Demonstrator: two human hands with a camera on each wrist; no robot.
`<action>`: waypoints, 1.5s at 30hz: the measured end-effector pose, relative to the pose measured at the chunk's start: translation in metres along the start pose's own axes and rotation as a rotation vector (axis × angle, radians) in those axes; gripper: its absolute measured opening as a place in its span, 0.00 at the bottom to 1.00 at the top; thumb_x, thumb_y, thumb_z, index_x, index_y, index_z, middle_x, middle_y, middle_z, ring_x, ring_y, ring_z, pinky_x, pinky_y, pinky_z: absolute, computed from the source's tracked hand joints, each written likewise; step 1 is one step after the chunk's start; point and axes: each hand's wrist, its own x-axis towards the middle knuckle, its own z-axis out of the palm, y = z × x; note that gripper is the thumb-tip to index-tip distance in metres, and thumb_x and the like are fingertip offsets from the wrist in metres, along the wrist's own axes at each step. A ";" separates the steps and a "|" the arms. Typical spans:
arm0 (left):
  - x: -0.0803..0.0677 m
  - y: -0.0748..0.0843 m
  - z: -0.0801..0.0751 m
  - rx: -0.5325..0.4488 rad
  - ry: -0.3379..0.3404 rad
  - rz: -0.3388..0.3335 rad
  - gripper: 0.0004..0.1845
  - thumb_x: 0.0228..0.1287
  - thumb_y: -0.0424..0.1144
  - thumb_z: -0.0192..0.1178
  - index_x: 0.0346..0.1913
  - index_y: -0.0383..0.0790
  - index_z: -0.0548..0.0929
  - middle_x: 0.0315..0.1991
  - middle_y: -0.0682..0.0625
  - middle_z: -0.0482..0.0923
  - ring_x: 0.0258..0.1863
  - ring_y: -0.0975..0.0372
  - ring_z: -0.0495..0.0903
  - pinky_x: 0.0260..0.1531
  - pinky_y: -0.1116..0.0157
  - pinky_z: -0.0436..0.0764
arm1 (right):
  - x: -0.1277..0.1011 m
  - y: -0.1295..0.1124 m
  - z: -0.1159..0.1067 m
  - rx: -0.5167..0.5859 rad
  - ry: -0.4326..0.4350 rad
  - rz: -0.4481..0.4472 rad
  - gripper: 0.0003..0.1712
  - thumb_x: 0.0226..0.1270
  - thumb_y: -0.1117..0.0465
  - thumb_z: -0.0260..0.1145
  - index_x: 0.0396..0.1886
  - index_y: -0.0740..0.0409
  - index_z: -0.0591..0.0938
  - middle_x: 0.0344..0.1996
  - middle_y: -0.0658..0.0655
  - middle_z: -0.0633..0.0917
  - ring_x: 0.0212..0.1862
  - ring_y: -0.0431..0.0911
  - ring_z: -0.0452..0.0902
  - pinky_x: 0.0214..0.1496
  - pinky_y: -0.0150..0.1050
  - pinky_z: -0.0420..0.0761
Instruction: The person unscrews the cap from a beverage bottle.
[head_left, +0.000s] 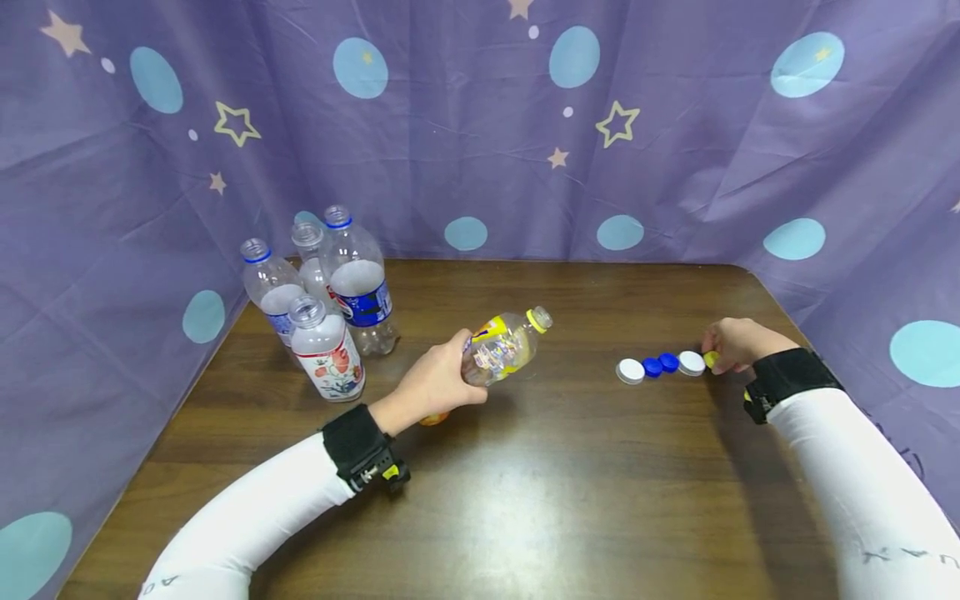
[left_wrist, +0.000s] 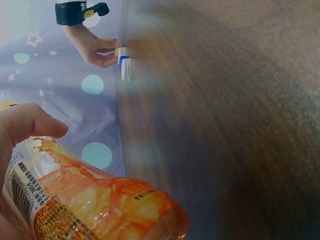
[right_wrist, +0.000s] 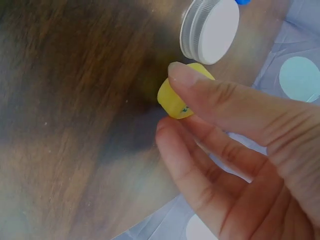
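My left hand (head_left: 441, 373) grips a small clear plastic bottle (head_left: 501, 348) with a yellow and orange label. The bottle is tilted over the table, its uncapped mouth and yellow neck ring pointing to the right. In the left wrist view the thumb lies across the bottle's side, and its orange label (left_wrist: 107, 200) fills the lower part. At the right end of a row of caps, my right hand (head_left: 735, 343) pinches a yellow bottle cap (right_wrist: 176, 100) between thumb and fingers. A white cap (right_wrist: 219, 32) stands right beside the yellow one.
Several uncapped plastic bottles stand grouped at the table's left, among them a tall one with a blue label (head_left: 363, 304) and one with a floral label (head_left: 333, 367). Two blue caps (head_left: 652, 367) and another white cap (head_left: 630, 372) continue the row. A purple curtain (head_left: 480, 150) hangs behind the table.
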 end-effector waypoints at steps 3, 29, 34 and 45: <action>0.000 0.000 -0.002 -0.002 0.006 0.002 0.33 0.39 0.44 0.74 0.50 0.44 0.70 0.34 0.50 0.80 0.31 0.60 0.79 0.34 0.62 0.79 | 0.001 0.000 -0.001 -0.002 0.005 -0.003 0.19 0.41 0.74 0.73 0.35 0.71 0.77 0.26 0.58 0.79 0.24 0.46 0.79 0.28 0.42 0.82; -0.001 0.000 -0.005 -0.077 0.072 0.006 0.34 0.40 0.43 0.72 0.54 0.42 0.70 0.37 0.49 0.81 0.35 0.59 0.80 0.38 0.60 0.79 | -0.019 -0.183 0.008 -0.216 0.551 -0.379 0.16 0.65 0.54 0.66 0.46 0.58 0.77 0.43 0.61 0.80 0.44 0.57 0.79 0.43 0.55 0.78; 0.000 -0.001 -0.008 -0.100 0.074 0.008 0.32 0.40 0.43 0.72 0.52 0.42 0.71 0.37 0.49 0.81 0.34 0.59 0.79 0.38 0.60 0.79 | -0.019 -0.190 0.032 -0.281 0.077 -0.528 0.15 0.61 0.53 0.69 0.41 0.57 0.79 0.41 0.57 0.79 0.46 0.54 0.77 0.49 0.49 0.76; 0.036 -0.001 -0.033 -0.260 0.233 -0.093 0.40 0.44 0.50 0.75 0.58 0.42 0.65 0.51 0.44 0.73 0.51 0.52 0.74 0.52 0.52 0.75 | -0.019 -0.187 0.045 -0.267 -0.202 -0.398 0.13 0.62 0.53 0.68 0.36 0.57 0.78 0.28 0.47 0.80 0.31 0.39 0.73 0.35 0.35 0.74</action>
